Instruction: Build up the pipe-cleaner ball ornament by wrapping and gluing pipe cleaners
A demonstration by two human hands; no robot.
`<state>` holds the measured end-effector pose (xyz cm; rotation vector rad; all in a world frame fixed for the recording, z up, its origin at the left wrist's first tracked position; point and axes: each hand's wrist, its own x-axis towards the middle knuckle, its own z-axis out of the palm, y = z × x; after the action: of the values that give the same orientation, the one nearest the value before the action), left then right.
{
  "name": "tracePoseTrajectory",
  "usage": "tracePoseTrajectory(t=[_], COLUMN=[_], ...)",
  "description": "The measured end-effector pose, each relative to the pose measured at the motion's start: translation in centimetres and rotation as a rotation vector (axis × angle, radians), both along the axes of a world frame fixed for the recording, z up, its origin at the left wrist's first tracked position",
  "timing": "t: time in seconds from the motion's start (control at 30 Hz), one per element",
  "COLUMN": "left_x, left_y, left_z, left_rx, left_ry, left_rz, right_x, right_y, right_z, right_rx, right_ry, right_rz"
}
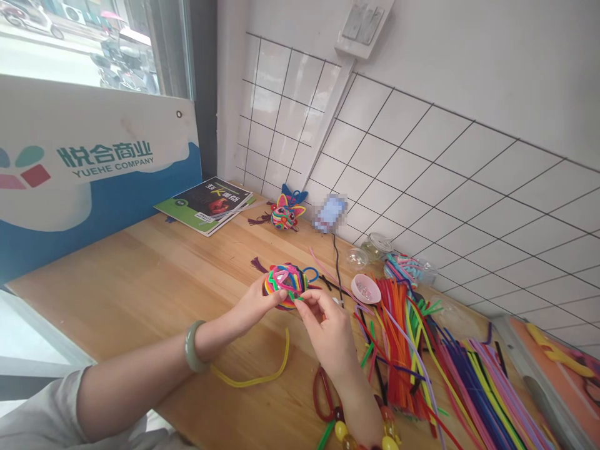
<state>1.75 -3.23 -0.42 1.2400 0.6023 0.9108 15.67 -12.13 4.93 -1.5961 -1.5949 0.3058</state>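
Note:
My left hand (253,306) is wrapped round a ball of coiled, multicoloured pipe cleaners (294,275), its thumb lying along the near side. The ball carries a blue loop (311,274) on the right and a dark purple tassel (257,265) on the left. With thumb and forefinger, my right hand (332,331) pinches a short green pipe cleaner (297,299) against the ball's lower edge. Part of that piece is hidden by the fingers. A yellow pipe cleaner (262,380) lies curved on the table below my hands.
Bundled pipe cleaners (398,350) spread across the right side. Red-handled scissors (320,394) lie beneath my right forearm. A pink bowl (366,289) of small pieces stands beyond my right hand. Farther back are a finished animal-faced ball (284,215), a phone (330,213) and booklets (206,203).

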Motion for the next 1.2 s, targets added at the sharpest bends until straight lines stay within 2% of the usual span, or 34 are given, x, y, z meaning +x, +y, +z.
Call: tracePoseTrajectory(t=[0.27,0.5,0.7,0.9,1.2], left_x=[0.04,0.19,0.07,-0.04,-0.01], left_y=[0.13,0.04,0.22,0.37,0.31], left_z=[-0.42,-0.43,-0.62,-0.26,-0.31], left_rx=[-0.048,-0.210,-0.108,-0.085,-0.089], left_ry=[-0.100,-0.252,-0.177,-0.136,-0.117], left_rz=[-0.098,-0.235,-0.195,-0.140,-0.126], right_x=[0.17,0.22,0.28,0.43,0.30], right_y=[-0.08,-0.02,-0.01,-0.08,0.21], right_z=[-0.12,0.08,-0.24,-0.18,-0.36], right_rx=[-0.045,-0.059,-0.028,-0.002,0.177], right_ry=[0.063,0.096,0.044,-0.015,-0.135], right_rz=[-0.034,-0.039,-0.027,0.034,0.066])
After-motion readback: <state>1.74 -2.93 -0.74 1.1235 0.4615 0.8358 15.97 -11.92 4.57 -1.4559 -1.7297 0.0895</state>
